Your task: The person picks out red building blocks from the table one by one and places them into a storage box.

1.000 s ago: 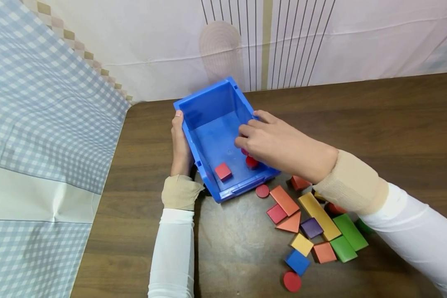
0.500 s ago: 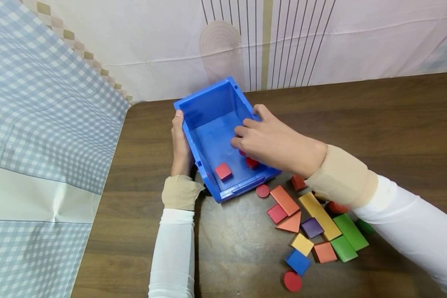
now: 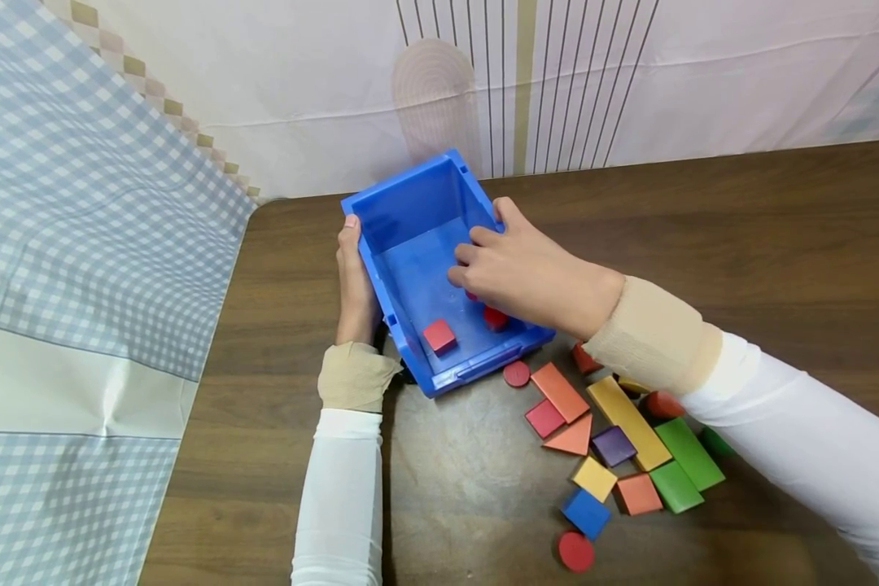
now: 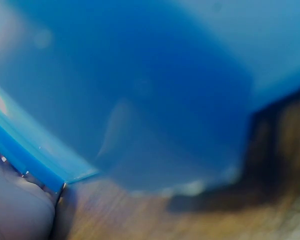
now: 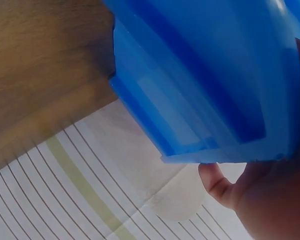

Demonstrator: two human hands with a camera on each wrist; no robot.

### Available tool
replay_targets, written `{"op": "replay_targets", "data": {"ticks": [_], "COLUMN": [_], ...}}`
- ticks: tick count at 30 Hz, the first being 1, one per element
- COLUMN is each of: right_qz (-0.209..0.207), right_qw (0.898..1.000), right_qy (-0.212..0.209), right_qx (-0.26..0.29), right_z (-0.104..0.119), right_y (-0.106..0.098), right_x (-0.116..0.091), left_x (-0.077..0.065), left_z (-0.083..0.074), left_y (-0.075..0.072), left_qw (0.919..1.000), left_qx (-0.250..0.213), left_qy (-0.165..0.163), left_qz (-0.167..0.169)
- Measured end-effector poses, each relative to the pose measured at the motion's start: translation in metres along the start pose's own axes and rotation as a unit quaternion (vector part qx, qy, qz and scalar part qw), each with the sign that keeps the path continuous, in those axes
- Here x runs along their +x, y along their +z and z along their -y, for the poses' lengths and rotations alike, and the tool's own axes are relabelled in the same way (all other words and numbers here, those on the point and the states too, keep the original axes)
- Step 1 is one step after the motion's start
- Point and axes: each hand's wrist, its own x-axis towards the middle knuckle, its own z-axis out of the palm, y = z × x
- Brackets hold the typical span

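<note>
A blue plastic bin (image 3: pixel 425 264) is propped at a tilt near the table's back edge. My left hand (image 3: pixel 356 285) grips its left wall, thumb at the rim; the left wrist view shows part of the hand (image 4: pixel 20 210) beside the blue plastic. Over the right wall reaches my right hand (image 3: pixel 531 273), fingers curled down inside. A small red block (image 3: pixel 472 295) shows under its fingertips, mostly hidden. On the bin floor sit a red cube (image 3: pixel 439 336) and a red round block (image 3: pixel 495 317). In the right wrist view a fingertip (image 5: pixel 211 176) shows beside the bin rim.
Loose wooden blocks lie right of the bin's front: a red disc (image 3: pixel 516 374), a long yellow block (image 3: pixel 630 425), a purple block (image 3: pixel 614 446), a blue block (image 3: pixel 586 513), green blocks (image 3: pixel 692 452) and others. A patterned cloth (image 3: pixel 322 98) hangs behind the table.
My right hand has moved a little left and farther back over the bin, the small red block shifting left with it. The left hand and the bin stay in place.
</note>
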Motion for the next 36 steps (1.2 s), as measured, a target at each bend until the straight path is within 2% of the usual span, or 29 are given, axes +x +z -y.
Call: {"op": "replay_targets", "data": {"ticks": [5,10,16,24,31,36], "right_qz": [0.018,0.041,0.039,0.060,0.049,0.057], "right_qw": [1.000,0.998,0.998,0.997,0.997,0.996], "right_qy": [0.002,0.004,0.011,0.020,0.022,0.026], "right_qx": [-0.019,-0.042,-0.049,-0.047,-0.050,-0.061], "right_z": [0.001,0.002,0.001,-0.002,-0.002,-0.001], "right_y": [0.002,0.004,0.007,0.009,0.013,0.014], "right_x": [0.006,0.012,0.016,0.020,0.024,0.024], "left_x": [0.002,0.002,0.003,0.002,0.003,0.002], "left_z": [0.001,0.002,0.002,0.004,0.003,0.003], "left_y": [-0.002,-0.003,-0.002,-0.001,0.000,0.000], "left_qw": [1.0000,1.0000,1.0000,1.0000,0.9999,0.9999], "left_qx": [-0.003,0.000,0.001,-0.001,-0.011,-0.012], "left_qy": [0.006,-0.001,0.006,0.007,0.007,0.007], "left_qz": [-0.004,-0.003,0.002,0.003,0.006,0.005]}}
